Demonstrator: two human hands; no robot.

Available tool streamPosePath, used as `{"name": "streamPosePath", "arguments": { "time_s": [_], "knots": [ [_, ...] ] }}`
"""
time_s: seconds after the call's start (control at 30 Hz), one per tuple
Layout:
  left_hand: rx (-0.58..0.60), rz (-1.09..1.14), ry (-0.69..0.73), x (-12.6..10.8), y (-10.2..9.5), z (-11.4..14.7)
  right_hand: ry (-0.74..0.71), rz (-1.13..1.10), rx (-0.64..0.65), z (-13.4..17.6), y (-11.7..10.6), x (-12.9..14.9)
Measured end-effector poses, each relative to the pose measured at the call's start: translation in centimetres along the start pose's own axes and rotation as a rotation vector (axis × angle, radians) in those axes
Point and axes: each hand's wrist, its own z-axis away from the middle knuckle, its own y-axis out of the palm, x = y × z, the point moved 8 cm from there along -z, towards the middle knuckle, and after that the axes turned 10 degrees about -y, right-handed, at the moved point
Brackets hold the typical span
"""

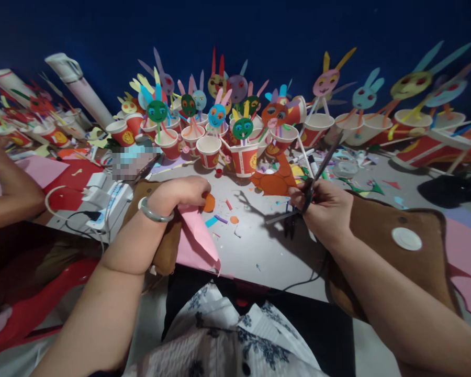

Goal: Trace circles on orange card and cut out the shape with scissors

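My left hand (184, 191), with a bangle on the wrist, is closed with its fingertips on a small orange paper piece (208, 202). Under that hand lies a folded pink sheet (196, 235) on a brown cushion-like pad. My right hand (329, 207) grips a pair of dark scissors (309, 196) in its curled fingers, off the table surface. Right by its fingertips is a larger orange paper sheet with cut edges (272, 183); whether the fingers touch it I cannot tell. Small paper scraps (234, 220) are scattered between the hands.
Red and white paper cups (245, 159) with paper rabbit faces on strips stand along the back. To the left are a power strip (112, 207) with cables and another person's arm (8, 183). A brown pad (392, 262) and a black mouse-like object (447, 189) lie right.
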Motion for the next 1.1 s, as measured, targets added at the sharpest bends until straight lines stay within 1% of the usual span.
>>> {"name": "streamPosePath", "arguments": {
  "time_s": [0.1,0.2,0.33,0.4,0.47,0.53,0.6,0.7,0.77,0.87,1.1],
  "knots": [
    [-0.051,0.018,-0.010,0.0,-0.7,0.6,-0.004,0.010,-0.003,-0.1,-0.1,0.2],
    [-0.094,0.051,0.026,0.1,-1.1,1.0,-0.017,0.004,0.014,-0.1,0.1,0.2],
    [-0.110,0.038,0.034,0.7,-1.3,0.9,-0.043,0.005,0.018,-0.1,0.2,0.2],
    [-0.125,0.055,0.057,0.6,-1.6,0.8,-0.052,-0.002,0.019,-0.1,0.2,0.3],
    [-0.103,0.081,0.090,0.3,-1.6,0.8,-0.051,-0.013,0.026,-0.1,0.3,0.3],
    [-0.047,0.098,0.121,0.1,-1.4,0.8,-0.049,-0.018,0.025,-0.1,0.3,0.3],
    [-0.028,0.098,0.127,0.1,-1.4,0.7,-0.057,-0.019,0.025,-0.1,0.3,0.5],
    [-0.056,0.070,0.060,1.1,-1.7,0.6,-0.072,0.004,0.021,-0.3,0.2,0.9],
    [-0.041,0.051,0.014,1.8,-1.8,0.7,-0.075,0.028,0.018,-0.3,0.2,1.1],
    [-0.009,0.053,-0.012,2.5,-1.8,0.8,-0.086,0.045,0.022,-0.4,0.2,1.4],
    [-0.117,0.034,-0.070,3.5,-2.2,0.1,-0.099,0.076,0.019,-0.5,0.1,1.7]
  ]
}}
